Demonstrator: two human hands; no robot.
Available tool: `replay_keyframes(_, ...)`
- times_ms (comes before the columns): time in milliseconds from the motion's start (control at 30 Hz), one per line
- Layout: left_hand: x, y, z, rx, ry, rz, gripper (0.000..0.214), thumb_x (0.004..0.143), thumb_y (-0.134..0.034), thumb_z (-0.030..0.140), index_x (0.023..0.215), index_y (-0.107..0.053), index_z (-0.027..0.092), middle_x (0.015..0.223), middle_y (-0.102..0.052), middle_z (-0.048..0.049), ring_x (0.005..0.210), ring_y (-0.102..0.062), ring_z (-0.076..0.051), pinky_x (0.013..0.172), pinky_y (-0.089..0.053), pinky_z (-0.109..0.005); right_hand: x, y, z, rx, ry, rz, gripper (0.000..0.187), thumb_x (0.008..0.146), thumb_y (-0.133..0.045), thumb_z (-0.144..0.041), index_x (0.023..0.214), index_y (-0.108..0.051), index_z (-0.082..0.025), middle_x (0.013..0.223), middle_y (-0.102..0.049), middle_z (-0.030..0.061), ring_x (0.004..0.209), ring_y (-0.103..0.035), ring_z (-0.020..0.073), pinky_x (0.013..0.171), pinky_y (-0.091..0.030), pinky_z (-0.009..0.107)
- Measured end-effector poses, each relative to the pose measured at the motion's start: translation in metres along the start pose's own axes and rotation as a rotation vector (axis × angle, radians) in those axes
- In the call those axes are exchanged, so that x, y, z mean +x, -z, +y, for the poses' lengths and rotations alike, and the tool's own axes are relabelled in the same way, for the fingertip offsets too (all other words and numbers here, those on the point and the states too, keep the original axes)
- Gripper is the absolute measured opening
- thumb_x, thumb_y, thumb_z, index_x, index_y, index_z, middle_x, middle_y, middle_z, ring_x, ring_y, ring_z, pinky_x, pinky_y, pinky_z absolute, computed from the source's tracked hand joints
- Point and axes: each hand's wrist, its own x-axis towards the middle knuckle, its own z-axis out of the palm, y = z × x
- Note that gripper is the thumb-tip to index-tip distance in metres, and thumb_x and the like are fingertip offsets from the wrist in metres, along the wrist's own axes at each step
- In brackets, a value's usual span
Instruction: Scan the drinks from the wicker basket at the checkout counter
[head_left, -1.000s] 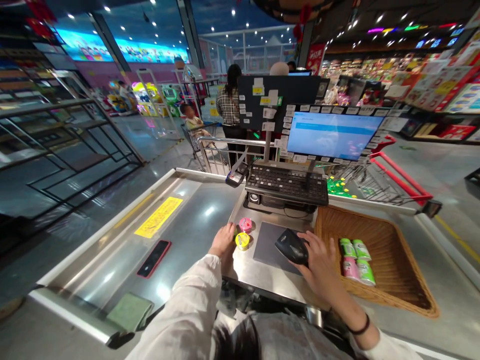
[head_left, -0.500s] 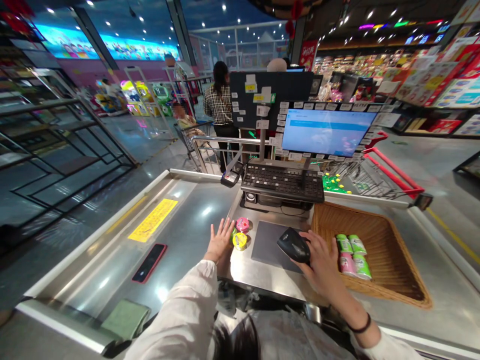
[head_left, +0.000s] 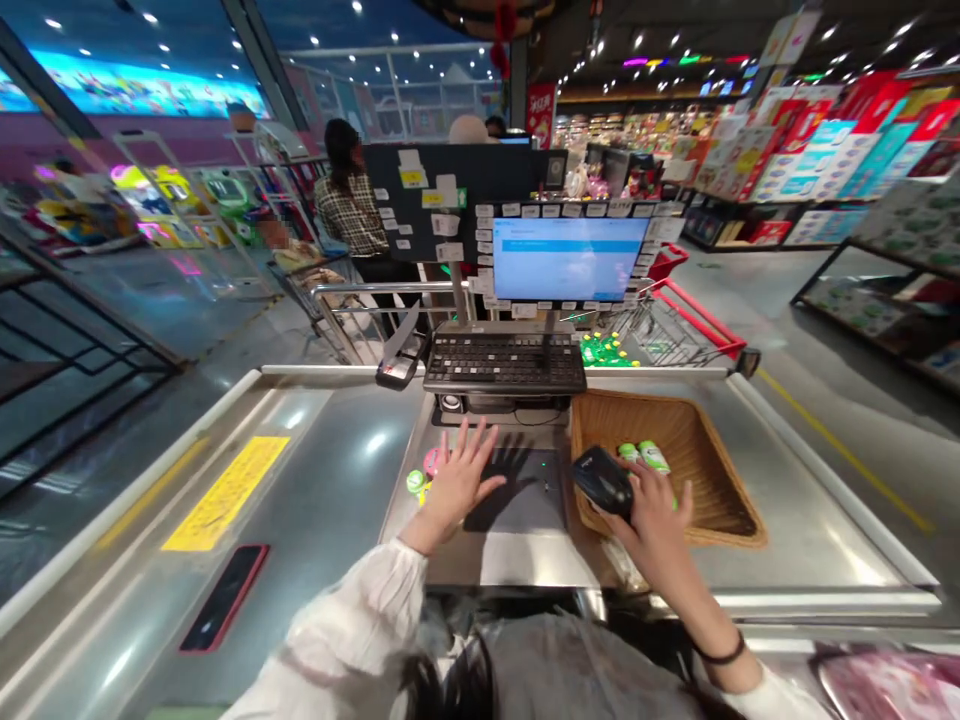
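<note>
My right hand (head_left: 656,515) is wrapped round a black handheld scanner (head_left: 602,481), held over the near edge of a wicker basket (head_left: 705,470). Green drink bottles (head_left: 645,457) lie in that basket just beyond the scanner. My left hand (head_left: 459,478) hovers with fingers spread above the grey scan pad (head_left: 525,490), holding nothing. Small round cups (head_left: 421,474), green and pink, sit on the steel counter just left of that hand.
A black keyboard (head_left: 504,362) and a lit monitor (head_left: 566,258) stand behind the pad. A dark phone (head_left: 223,597) lies on the conveyor at the left near a yellow sticker (head_left: 229,492). A red-handled cart (head_left: 667,335) is beyond the counter. A person (head_left: 352,215) stands behind.
My view has swung to the right. My left hand left the small cups and moved right over the scan pad, fingers spread. My right hand carried the scanner over to the basket's edge.
</note>
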Motion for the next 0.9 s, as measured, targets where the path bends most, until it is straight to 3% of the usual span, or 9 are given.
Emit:
replay_keyframes(100, 0.053, -0.006, 0.058, -0.104, -0.155, 0.018, 0.085, 0.097, -0.049, 0.062, 0.166, -0.013, 0.027, 0.170, -0.025, -0.0120, 0.160, -0.008, -0.035, 0.127, -0.006, -0.064, -0.012, 0.007, 0.036, -0.066, -0.164, 0.080, 0.052, 0.097, -0.038, -0.055, 0.131, -0.059, -0.022, 0.137, -0.061, 0.0146, 0.133, -0.047, 0.0366, 0.113, -0.012, 0.075)
replay_keyframes(200, 0.101, -0.026, 0.111, -0.161, -0.295, -0.016, 0.083, 0.099, -0.042, 0.063, 0.166, -0.014, 0.023, 0.170, -0.026, -0.0116, 0.161, -0.006, -0.033, 0.128, -0.006, -0.061, -0.023, 0.014, 0.073, -0.122, -0.273, 0.131, 0.060, 0.096, -0.034, -0.062, 0.127, -0.063, -0.020, 0.132, -0.062, 0.0168, 0.128, -0.050, 0.0379, 0.111, -0.015, 0.075)
replay_keyframes(300, 0.140, -0.059, 0.155, -0.200, -0.462, -0.127, 0.078, 0.100, -0.042, 0.060, 0.163, -0.024, 0.018, 0.169, -0.030, -0.0119, 0.160, -0.009, -0.034, 0.128, -0.007, -0.060, -0.031, 0.022, 0.099, -0.165, -0.367, 0.148, 0.067, 0.096, -0.030, -0.066, 0.129, -0.062, -0.018, 0.132, -0.061, 0.0189, 0.125, -0.052, 0.0388, 0.110, -0.015, 0.077)
replay_keyframes(467, 0.181, -0.122, 0.215, -0.183, -0.635, -0.387, 0.077, 0.089, -0.067, 0.049, 0.155, -0.041, 0.018, 0.165, -0.038, -0.0120, 0.158, -0.017, -0.034, 0.128, -0.008, -0.053, -0.039, 0.036, 0.113, -0.204, -0.425, 0.169, 0.065, 0.099, -0.024, -0.064, 0.126, -0.063, -0.018, 0.132, -0.061, 0.0197, 0.130, -0.049, 0.0389, 0.110, -0.013, 0.078)
replay_keyframes(567, 0.190, -0.150, 0.237, -0.142, -0.640, -0.479, 0.070, 0.082, -0.074, 0.044, 0.144, -0.055, 0.017, 0.160, -0.045, -0.0142, 0.156, -0.024, -0.034, 0.127, -0.009, -0.053, -0.042, 0.040, 0.117, -0.214, -0.422, 0.179, 0.062, 0.100, -0.027, -0.062, 0.126, -0.064, -0.020, 0.131, -0.061, 0.0189, 0.129, -0.049, 0.0385, 0.110, -0.012, 0.078)
replay_keyframes(667, 0.189, -0.164, 0.247, -0.120, -0.659, -0.518, 0.064, 0.075, -0.078, 0.051, 0.127, -0.069, 0.014, 0.148, -0.056, -0.0177, 0.148, -0.035, -0.036, 0.126, -0.011, -0.053, -0.043, 0.041, 0.119, -0.219, -0.429, 0.205, 0.063, 0.100, -0.027, -0.063, 0.124, -0.065, -0.020, 0.129, -0.062, 0.0184, 0.128, -0.051, 0.0384, 0.111, -0.012, 0.077)
replay_keyframes(767, 0.185, -0.167, 0.251, -0.097, -0.641, -0.515, 0.078, 0.071, -0.078, 0.062, 0.125, -0.068, 0.006, 0.138, -0.060, -0.0235, 0.138, -0.044, -0.038, 0.125, -0.013, -0.049, -0.043, 0.040, 0.120, -0.224, -0.454, 0.220, 0.064, 0.100, -0.026, -0.065, 0.122, -0.066, -0.021, 0.130, -0.062, 0.0177, 0.128, -0.051, 0.0381, 0.112, -0.010, 0.076)
replay_keyframes(900, 0.184, -0.163, 0.253, -0.072, -0.572, -0.505, 0.091, 0.067, -0.081, 0.061, 0.130, -0.061, 0.000, 0.134, -0.057, -0.0273, 0.129, -0.047, -0.038, 0.118, -0.025, -0.047, -0.042, 0.040, 0.117, -0.219, -0.459, 0.204, 0.063, 0.099, -0.028, -0.066, 0.124, -0.065, -0.022, 0.130, -0.062, 0.0166, 0.128, -0.050, 0.0380, 0.112, -0.011, 0.076)
